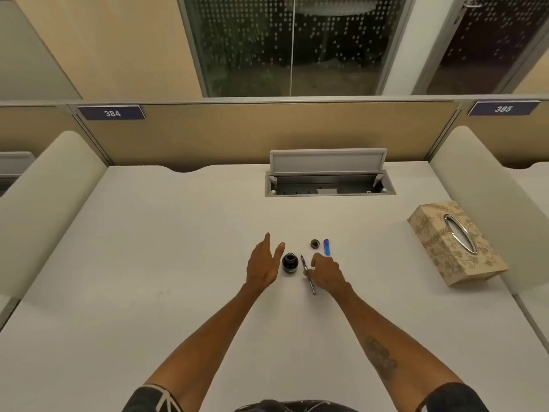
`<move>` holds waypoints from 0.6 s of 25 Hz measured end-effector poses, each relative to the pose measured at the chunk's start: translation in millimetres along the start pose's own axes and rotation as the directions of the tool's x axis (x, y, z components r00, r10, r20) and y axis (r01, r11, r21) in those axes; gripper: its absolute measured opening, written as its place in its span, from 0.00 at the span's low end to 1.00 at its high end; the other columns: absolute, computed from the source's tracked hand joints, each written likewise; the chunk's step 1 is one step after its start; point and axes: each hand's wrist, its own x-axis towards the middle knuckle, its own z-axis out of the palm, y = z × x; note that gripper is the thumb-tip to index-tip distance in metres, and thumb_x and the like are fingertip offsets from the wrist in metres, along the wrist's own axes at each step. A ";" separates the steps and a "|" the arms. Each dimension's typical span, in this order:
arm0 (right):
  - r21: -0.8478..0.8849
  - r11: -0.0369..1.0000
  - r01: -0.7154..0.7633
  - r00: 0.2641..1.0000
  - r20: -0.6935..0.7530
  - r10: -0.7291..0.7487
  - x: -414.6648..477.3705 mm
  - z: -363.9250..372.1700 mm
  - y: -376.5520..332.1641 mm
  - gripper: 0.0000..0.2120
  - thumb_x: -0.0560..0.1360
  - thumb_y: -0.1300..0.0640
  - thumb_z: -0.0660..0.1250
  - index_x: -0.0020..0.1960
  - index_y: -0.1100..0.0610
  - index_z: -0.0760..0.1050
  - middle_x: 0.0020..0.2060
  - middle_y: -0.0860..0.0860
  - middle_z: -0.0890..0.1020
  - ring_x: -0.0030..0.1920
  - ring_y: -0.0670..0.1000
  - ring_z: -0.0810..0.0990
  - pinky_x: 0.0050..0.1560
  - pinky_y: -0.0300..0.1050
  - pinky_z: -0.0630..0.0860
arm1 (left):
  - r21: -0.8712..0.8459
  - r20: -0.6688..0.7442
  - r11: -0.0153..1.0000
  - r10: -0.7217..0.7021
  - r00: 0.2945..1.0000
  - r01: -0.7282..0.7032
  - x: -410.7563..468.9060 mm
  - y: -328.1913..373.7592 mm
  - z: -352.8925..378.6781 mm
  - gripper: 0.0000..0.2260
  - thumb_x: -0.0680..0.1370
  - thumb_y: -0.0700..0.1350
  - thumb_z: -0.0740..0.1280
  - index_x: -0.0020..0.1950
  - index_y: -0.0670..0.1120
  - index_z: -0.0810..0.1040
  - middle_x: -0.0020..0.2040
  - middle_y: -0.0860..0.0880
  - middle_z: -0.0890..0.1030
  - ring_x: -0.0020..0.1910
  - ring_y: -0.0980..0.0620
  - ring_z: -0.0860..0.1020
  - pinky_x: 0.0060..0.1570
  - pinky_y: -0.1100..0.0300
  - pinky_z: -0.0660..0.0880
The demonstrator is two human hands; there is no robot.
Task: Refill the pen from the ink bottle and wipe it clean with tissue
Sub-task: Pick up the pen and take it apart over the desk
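Your left hand [265, 264] is spread wide, empty, just left of the bottle [290, 262], ready to steady it. Your right hand [326, 271] pinches the pen [308, 278], angled toward the uncapped bottle; tissue box [454, 243] waits far right.

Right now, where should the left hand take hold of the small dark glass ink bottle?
Grip the small dark glass ink bottle around its round body, below the open neck, coming from its left, where the open left hand hovers. It stands upright and uncapped, so keep it level.
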 end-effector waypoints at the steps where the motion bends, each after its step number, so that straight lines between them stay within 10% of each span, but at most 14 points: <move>1: -0.027 1.000 -0.013 1.000 0.013 0.013 -1.8 1.4 -0.5 0.16 0.76 0.52 0.68 0.58 0.60 0.73 0.53 0.57 0.79 0.51 0.57 0.79 0.44 0.45 0.71 | -0.015 -0.010 1.000 -0.001 1.000 0.001 -0.8 -0.7 0.3 0.33 0.81 0.64 0.53 0.81 0.48 0.53 0.80 0.46 0.62 0.78 0.45 0.61 0.76 0.47 0.59; 9: 0.016 0.997 -0.070 0.998 -0.002 0.070 -1.9 18.1 1.3 0.10 0.75 0.57 0.64 0.54 0.60 0.74 0.51 0.57 0.80 0.49 0.59 0.80 0.42 0.45 0.73 | -0.200 -0.080 0.978 -0.077 0.994 0.059 -2.5 0.5 -1.3 0.29 0.82 0.62 0.55 0.79 0.48 0.61 0.77 0.48 0.68 0.76 0.47 0.66 0.75 0.47 0.60; 12: 0.333 0.930 -0.153 0.978 -0.085 0.192 0.9 5.3 0.8 0.10 0.73 0.55 0.67 0.50 0.59 0.77 0.47 0.56 0.83 0.45 0.57 0.82 0.45 0.46 0.76 | -0.235 -0.174 0.972 -0.045 0.984 0.003 -2.0 8.8 -5.0 0.25 0.83 0.58 0.57 0.77 0.48 0.65 0.73 0.49 0.72 0.73 0.48 0.69 0.75 0.46 0.61; 15: 0.751 0.651 -0.114 0.958 -0.091 0.273 -6.3 -23.4 -8.2 0.06 0.72 0.59 0.67 0.47 0.60 0.79 0.44 0.57 0.85 0.37 0.56 0.84 0.49 0.52 0.83 | -0.271 -0.246 0.956 0.045 0.968 -0.114 2.5 20.5 -14.1 0.21 0.83 0.54 0.59 0.75 0.47 0.68 0.70 0.49 0.76 0.70 0.50 0.72 0.72 0.50 0.66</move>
